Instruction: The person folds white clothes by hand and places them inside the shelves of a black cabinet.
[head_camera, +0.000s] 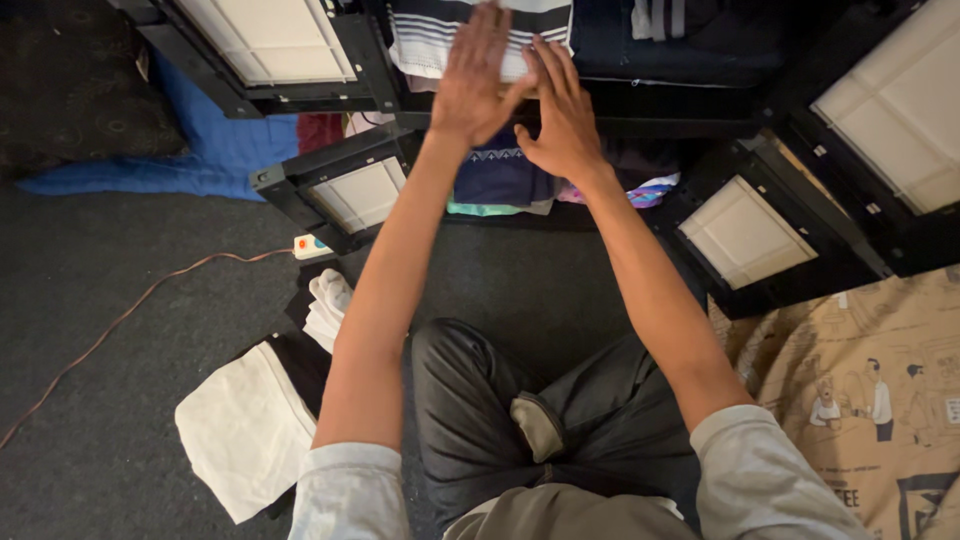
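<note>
Both my arms reach forward into a black cabinet (650, 110) with open doors. My left hand (475, 75) lies flat, fingers spread, on a folded black-and-white striped cloth (425, 40) on the upper shelf. My right hand (560, 110) rests beside it at the shelf's front edge, fingers extended onto the same cloth. Neither hand grips anything. On the lower shelf sits a dark blue folded garment (495, 175) with other coloured clothes beside it.
Open cabinet doors with white panels stand at left (345, 190) and right (745, 235). On the dark carpet lie white and black clothes (250, 420), a power strip (310, 245) with an orange cord, a blue cloth (215, 150), and a printed beige sheet (870, 390). My crossed legs (540, 410) are below.
</note>
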